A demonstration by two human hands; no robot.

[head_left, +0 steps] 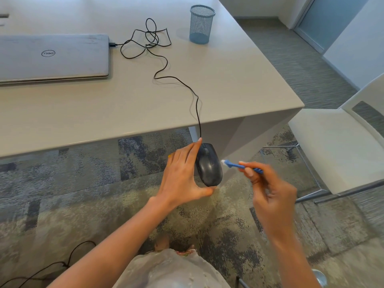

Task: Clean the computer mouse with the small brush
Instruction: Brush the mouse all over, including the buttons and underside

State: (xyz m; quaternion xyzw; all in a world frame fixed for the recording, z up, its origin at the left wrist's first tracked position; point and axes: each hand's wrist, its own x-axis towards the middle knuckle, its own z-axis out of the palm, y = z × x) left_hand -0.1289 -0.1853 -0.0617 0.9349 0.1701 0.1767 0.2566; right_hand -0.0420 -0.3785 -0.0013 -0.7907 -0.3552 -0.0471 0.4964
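Dark computer mouse off the desk, up in the air just in front of its near edge and over the carpet, buttons and scroll wheel facing the camera, front end pointing toward the desk. Gripped by the left hand — thumb curled under the rear end, fingers laid along the left flank, one fingertip up by the front where the cable comes out.

Just to the right, small brush, blue-handled, lying nearly level, white bristle head right beside the mouse's right side; touching or not, cannot tell. Handle pinched between thumb and curled fingers of the right hand, blurred.

Black cable running from the mouse up over the desk edge, snaking across the top into a loose tangle and on to the side of a closed grey laptop at the left. Blue mesh cup standing upright farther back, near the tangle — apart from it. White chair at the right, beside the desk corner.
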